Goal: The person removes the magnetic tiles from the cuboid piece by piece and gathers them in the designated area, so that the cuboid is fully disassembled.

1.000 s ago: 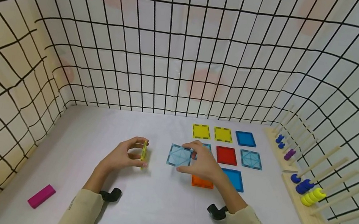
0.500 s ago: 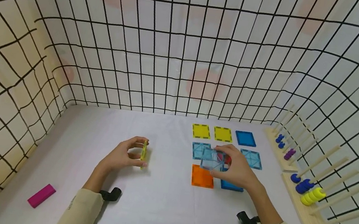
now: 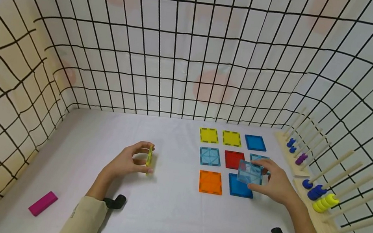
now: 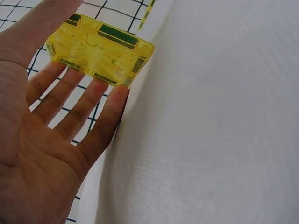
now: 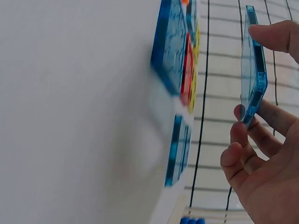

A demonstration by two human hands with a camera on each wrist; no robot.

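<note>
My left hand (image 3: 131, 160) pinches a yellow magnetic tile (image 3: 149, 157) on edge between thumb and fingers. The left wrist view shows the broad face of that yellow tile (image 4: 100, 49). On the right, my right hand (image 3: 275, 181) holds a clear light blue magnetic tile (image 3: 247, 173) by its edges, raised above the table. Below it lie a dark blue tile (image 3: 238, 189) and, behind the fingers, a partly hidden light blue tile (image 3: 257, 157). A red tile (image 3: 234, 160), another light blue tile (image 3: 210, 157) and an orange tile (image 3: 210, 182) lie flat to its left.
Two yellow tiles, one on the left (image 3: 209, 135), and a blue tile (image 3: 255, 143) form the back row. Wooden peg boards (image 3: 325, 223) with coloured beads line the right side. A magenta block (image 3: 43, 203) lies front left. Black wire mesh (image 3: 189, 59) surrounds the table.
My right hand has carried the light blue tile rightward, from left of the laid tiles to above their right side. My left hand has stayed in place with the yellow tile.
</note>
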